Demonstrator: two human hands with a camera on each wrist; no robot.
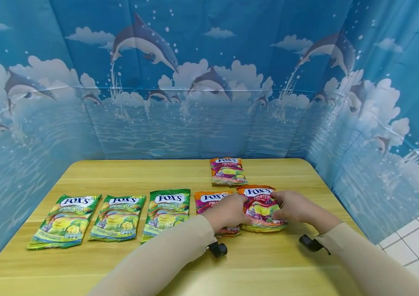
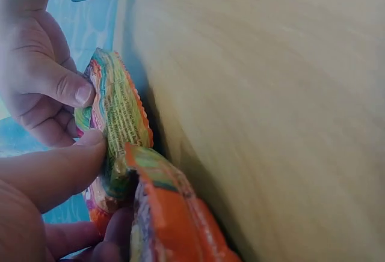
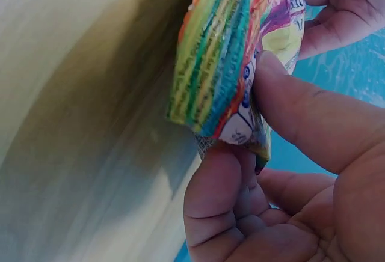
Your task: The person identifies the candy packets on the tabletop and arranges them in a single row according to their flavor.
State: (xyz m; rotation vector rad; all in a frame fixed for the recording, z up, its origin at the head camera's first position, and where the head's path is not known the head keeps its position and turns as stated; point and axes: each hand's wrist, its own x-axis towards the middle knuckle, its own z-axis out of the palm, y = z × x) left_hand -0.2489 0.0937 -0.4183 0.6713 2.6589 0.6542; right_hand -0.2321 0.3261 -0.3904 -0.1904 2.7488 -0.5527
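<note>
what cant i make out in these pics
Head view: much of the left front fruits bag, covered by the left hand.
Head view: lower right corner of the rightmost spring tea bag, behind the left sleeve.
Head view: small print on the back fruits bag, too small.
Right wrist view: one end of the held fruits bag, cut off by the upper edge.
Left wrist view: part of the left hand, beyond the left edge.

From our head view we look forward and down over the table; in our wrist views, close and low, we face inward from left and right, sharing the rightmost candy bag.
</note>
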